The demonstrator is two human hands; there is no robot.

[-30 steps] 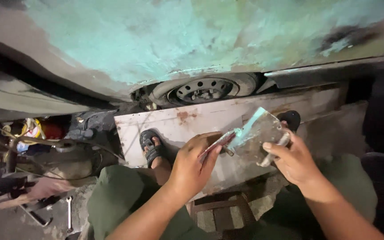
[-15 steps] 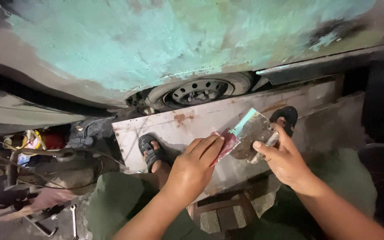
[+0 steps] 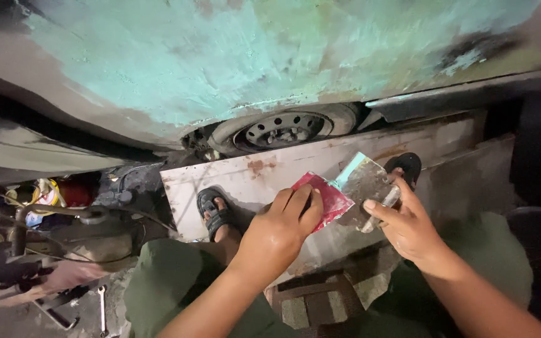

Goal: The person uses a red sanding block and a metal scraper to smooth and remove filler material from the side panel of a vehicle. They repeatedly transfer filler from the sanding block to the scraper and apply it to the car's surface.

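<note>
Just right of the frame's centre, the left hand (image 3: 280,235) pinches a small red spreader card (image 3: 324,199) between thumb and fingers, its edge laid against a broad metal putty knife (image 3: 364,184). The right hand (image 3: 408,228) grips that knife by its handle, blade tilted up toward the upper left; a strip of pale green filler (image 3: 350,168) clings to the blade's top edge, with grey smears below it. The two tools touch, apparently passing filler between them.

Beneath the hands lie the person's olive-green trouser legs (image 3: 170,281), a sandalled foot (image 3: 214,213) at centre left and another sandal (image 3: 405,166) just behind the knife. Both feet rest on a rusty white metal panel (image 3: 264,175) lying flat. A low wooden stool (image 3: 320,303) shows at the bottom centre.

Across the whole top of the frame runs a car body panel (image 3: 220,62), already widely coated in pale green filler, uneven and streaked, with bare dark patches at the upper right and grey primer at the left. By the look of it, most spreading is done; smoothing and the bare edges remain. A spare wheel (image 3: 283,128) lies under the car, and wrenches (image 3: 101,307) lie at lower left.
</note>
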